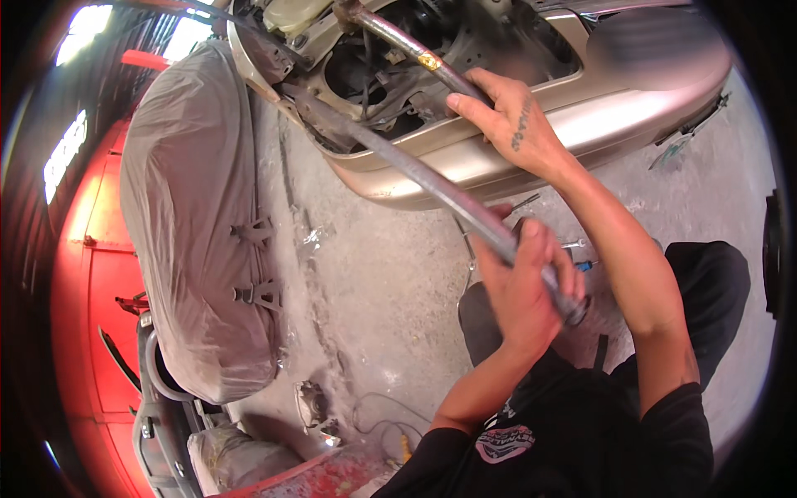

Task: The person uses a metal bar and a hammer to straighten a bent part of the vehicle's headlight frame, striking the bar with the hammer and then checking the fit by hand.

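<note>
My left hand (525,286) is wrapped round the lower part of a long grey metal bar (423,178), close to its rounded end. The bar slants up to the left, and its far end lies against the left front corner of a beige car (398,176). Higher up, my right hand (516,123) grips the shaft of a second tool, a dark metal rod (407,43) with a gold sticker and a thick rusty head. That head is over the open front of the car, where the lamp opening shows bare; I cannot tell whether it touches anything.
To the left stands a vehicle under a grey cover (195,216), beside a red door (104,290). Several tools lie on the dusty concrete floor (374,274) by my knees, among them a wrench (574,244). A red panel (315,477) and a cable are at lower left.
</note>
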`<state>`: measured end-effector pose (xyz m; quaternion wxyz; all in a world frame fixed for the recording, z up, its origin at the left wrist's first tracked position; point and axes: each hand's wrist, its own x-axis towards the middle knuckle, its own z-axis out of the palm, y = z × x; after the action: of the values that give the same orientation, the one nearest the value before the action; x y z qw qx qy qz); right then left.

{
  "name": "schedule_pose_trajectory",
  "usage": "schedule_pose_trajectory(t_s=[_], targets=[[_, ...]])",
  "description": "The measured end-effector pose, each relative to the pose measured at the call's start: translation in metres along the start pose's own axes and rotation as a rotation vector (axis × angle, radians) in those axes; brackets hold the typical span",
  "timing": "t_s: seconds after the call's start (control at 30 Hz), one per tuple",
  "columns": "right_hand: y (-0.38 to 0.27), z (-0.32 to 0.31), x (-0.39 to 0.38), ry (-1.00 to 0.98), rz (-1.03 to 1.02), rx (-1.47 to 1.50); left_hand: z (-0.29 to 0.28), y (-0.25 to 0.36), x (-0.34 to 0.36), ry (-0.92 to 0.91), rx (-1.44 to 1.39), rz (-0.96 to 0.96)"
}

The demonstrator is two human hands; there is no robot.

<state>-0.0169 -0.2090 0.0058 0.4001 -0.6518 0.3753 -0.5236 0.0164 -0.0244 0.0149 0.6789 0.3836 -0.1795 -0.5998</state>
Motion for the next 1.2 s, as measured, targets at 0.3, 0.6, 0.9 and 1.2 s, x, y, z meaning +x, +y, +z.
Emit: schedule_pose_trajectory(t_s=[0.3,0.6,0.9,1.2], targets=[[0.001,-0.013,0.003,-0.082,-0.045,-0.053,-0.025,0.015,-0.019,0.026,0.095,0.054],[0.008,-0.001,-0.002,-0.005,-0.112,0.042,-0.063,0.049,-0.055,0.169,0.232,0.087],[0.010,0.002,-0.001,0.003,-0.085,0.050,-0.031,0.051,-0.033,-0.069,-0.092,0.002],[-0.007,-0.005,-0.004,-0.007,0.002,-0.032,-0.033,0.060,-0.039,-0.075,-0.185,-0.040]])
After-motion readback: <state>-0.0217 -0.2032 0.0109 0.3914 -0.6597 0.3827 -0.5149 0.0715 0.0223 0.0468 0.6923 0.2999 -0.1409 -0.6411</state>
